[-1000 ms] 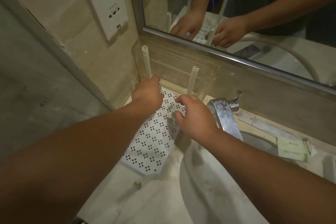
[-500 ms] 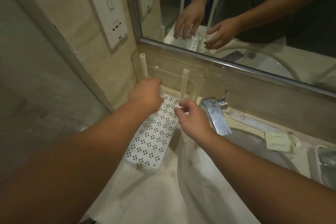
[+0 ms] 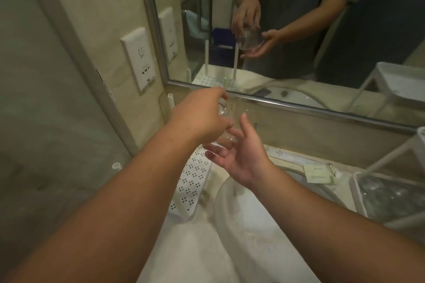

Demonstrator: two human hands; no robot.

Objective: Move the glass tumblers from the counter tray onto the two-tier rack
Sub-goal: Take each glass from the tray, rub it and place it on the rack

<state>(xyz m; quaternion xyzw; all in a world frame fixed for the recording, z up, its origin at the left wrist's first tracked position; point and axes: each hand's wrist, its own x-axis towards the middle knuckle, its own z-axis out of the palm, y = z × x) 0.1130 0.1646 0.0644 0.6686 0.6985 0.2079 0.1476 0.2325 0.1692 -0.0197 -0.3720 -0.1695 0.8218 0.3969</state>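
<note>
- Holding a clear glass tumbler [image 3: 224,119] from above: left hand [image 3: 202,119], fingers curled over its top, lifted off the white perforated tray [image 3: 195,177].
- Right hand [image 3: 239,156] palm-up just below and right of the tumbler, fingers spread and relaxed, gripping nothing. Whether the fingertips touch the glass base: cannot tell. The mirror [image 3: 299,30] reflection shows the same pairing.
- Landmark = tray. Tumbler sits above its far end, in the air; sink basin [image 3: 241,225] just right of it; wall socket [image 3: 139,57] up and left of it.
- Two-tier rack [image 3: 391,202] stands well right of the tray, past the basin, only partly in frame at the right edge.
- Judged step: handover or two-handed support of a lifted tumbler, early in its transfer.
- Next move calls for: a firm grip with the right hand before the left lets go, then a carry rightward across the basin to a rack tier. Glass is likely slippery; basin below is a drop risk.
</note>
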